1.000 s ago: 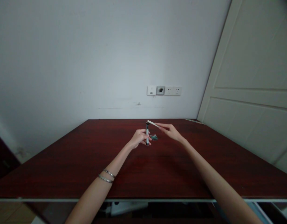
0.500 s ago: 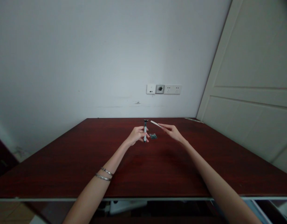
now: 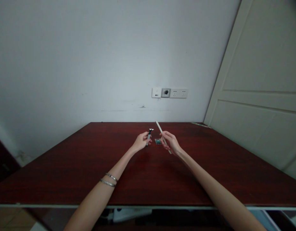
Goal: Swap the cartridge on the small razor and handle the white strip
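My left hand (image 3: 141,141) is closed around the pale grey handle of a razor (image 3: 148,138), its dark neck and T-shaped head pointing up. Between the fingers of my right hand (image 3: 171,142) is a slim white stick (image 3: 159,126), tilted with its top leaning left; its exact kind is too small to tell. On the table between the two hands lies a small clear case (image 3: 158,141) with something teal inside, its right part hidden behind my right fingers. The razor and the stick are apart.
The dark red wooden table (image 3: 90,166) reaches back to a white wall with sockets (image 3: 178,93). A pale panelled door (image 3: 258,80) stands at the right. A flat strip (image 3: 201,124) lies at the far right table corner. Below the front edge is a shelf with things on it.
My right hand has come nearer and lower, turning the white stick from nearly level to steep. The razor in my left hand has tilted, its head now leaning right and lower.
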A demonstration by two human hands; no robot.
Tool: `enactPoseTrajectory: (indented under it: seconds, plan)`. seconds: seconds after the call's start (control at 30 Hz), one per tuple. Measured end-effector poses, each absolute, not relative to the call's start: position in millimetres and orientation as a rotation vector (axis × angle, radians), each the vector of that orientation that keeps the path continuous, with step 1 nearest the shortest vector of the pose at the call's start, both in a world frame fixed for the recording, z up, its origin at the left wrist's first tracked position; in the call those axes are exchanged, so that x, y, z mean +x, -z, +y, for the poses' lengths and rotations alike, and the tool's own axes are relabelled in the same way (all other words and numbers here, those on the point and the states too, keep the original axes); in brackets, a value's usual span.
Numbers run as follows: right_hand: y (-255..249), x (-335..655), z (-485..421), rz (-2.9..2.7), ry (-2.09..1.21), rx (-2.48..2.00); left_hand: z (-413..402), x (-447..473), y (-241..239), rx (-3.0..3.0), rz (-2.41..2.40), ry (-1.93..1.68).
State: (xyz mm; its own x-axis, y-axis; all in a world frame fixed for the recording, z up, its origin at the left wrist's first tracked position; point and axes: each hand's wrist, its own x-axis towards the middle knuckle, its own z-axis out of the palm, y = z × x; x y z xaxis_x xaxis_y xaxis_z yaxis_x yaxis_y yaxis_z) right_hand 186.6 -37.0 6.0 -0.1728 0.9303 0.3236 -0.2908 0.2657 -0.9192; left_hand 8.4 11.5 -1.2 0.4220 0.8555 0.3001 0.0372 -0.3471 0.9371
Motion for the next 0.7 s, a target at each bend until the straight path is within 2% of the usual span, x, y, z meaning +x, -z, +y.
enactPoseTrajectory:
  seconds: [0.23, 0.7]
  plan:
    - [17, 163, -50, -1.296, -1.303, -0.708, 17, 5, 7, 1.722, 0.728, -1.119]
    - [28, 146, -60, -1.176, -1.396, -0.630, 15, 8, 6, 1.654, 0.643, -1.163]
